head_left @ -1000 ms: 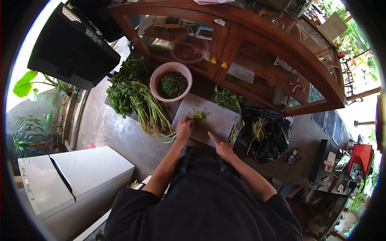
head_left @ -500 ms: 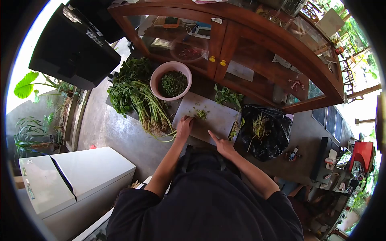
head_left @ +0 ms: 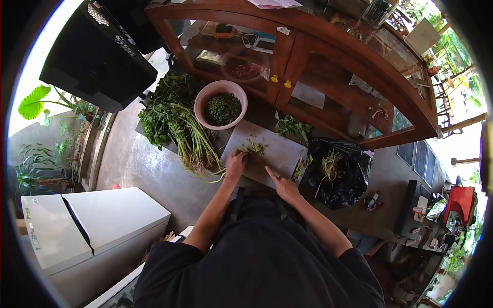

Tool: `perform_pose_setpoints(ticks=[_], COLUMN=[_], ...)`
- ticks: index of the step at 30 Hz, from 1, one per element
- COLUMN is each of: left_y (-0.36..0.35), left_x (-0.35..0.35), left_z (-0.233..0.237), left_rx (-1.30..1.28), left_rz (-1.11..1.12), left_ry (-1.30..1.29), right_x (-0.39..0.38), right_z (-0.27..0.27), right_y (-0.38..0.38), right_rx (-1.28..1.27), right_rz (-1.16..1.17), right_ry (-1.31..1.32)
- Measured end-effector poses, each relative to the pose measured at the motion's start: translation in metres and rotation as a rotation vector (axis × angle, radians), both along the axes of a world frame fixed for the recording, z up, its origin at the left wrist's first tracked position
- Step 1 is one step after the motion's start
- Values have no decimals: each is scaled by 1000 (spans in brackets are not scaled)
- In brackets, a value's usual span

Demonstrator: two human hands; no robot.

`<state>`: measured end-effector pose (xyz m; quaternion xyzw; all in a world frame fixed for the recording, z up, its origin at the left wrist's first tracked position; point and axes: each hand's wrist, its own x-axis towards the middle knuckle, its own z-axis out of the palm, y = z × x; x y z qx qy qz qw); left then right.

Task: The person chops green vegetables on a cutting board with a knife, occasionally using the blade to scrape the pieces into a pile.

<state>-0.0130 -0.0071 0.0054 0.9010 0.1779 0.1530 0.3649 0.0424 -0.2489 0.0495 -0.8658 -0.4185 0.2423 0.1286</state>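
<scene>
Barely shifted since before: your left hand [head_left: 235, 163] curled, right hand [head_left: 287, 189] index extended, grips unclear. Pink bowl [head_left: 200, 110] holds chopped greens [head_left: 223, 109]; black bag [head_left: 349, 191], rooty scraps [head_left: 331, 166].

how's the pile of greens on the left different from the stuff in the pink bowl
The leafy greens are whole, with long stems and roots; the greens in the bowl are finely chopped. The leafy greens lie loose, spread out; the bowl greens are contained by the pink bowl. Both are green plant matter.
</scene>
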Motion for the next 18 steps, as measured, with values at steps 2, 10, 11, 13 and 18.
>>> perform_pose_setpoints(ticks=[2,10,11,13,18], left_y=[1,2,3,8,10], left_x=[1,3,4,6,4], left_z=[-3,-6,-7,-5,-6], left_rx=[-9,16,28,-2,-34], left_rz=[-11,5,-14,-51,-99], left_ry=[-17,10,22,15,-11], right_x=[0,-8,-10,-8,-7], right_z=[1,7,5,6,9], right_y=[-2,-9,-11,-10,-8], right_rx=[24,23,15,10,23], right_rz=[-44,-47,-46,-51,-62], right_ry=[14,-6,-46,-40,-38])
